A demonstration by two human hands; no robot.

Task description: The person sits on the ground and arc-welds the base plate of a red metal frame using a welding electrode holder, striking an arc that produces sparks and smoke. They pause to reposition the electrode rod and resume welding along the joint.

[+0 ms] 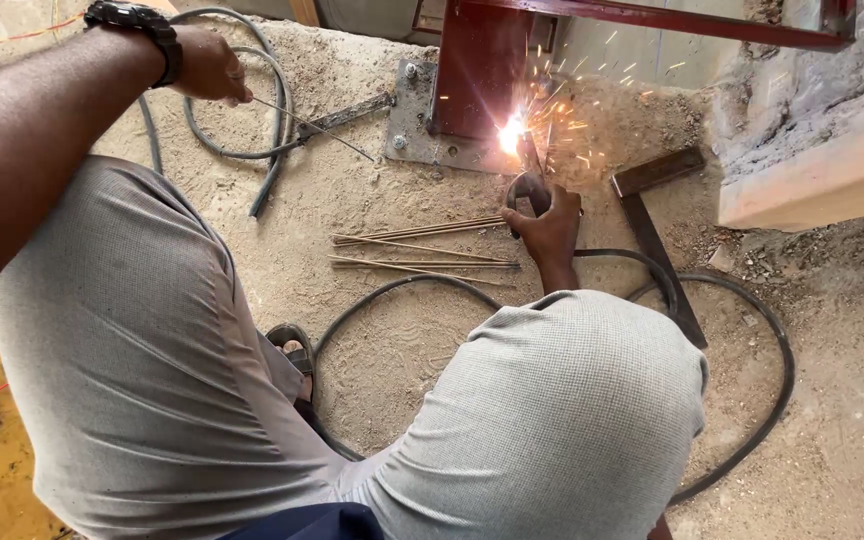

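Note:
My right hand (549, 228) grips a dark welding electrode holder (529, 188) whose tip meets a bright arc with flying sparks (512, 134) at the foot of a dark red steel post (477, 65) on a grey bolted base plate (415, 125). My left hand (210, 66), with a black wristwatch (137, 22) on the wrist, is raised at upper left and pinches a thin welding rod (312, 128) that points down toward the plate. My knees in grey trousers fill the foreground.
Several loose welding rods (422, 250) lie on the sandy ground. Black cables (752, 330) loop around my legs and a grey cable coil (252, 100) lies upper left. A steel square (652, 215) lies at right beside a concrete block (812, 170). My sandalled foot (292, 350) shows between my knees.

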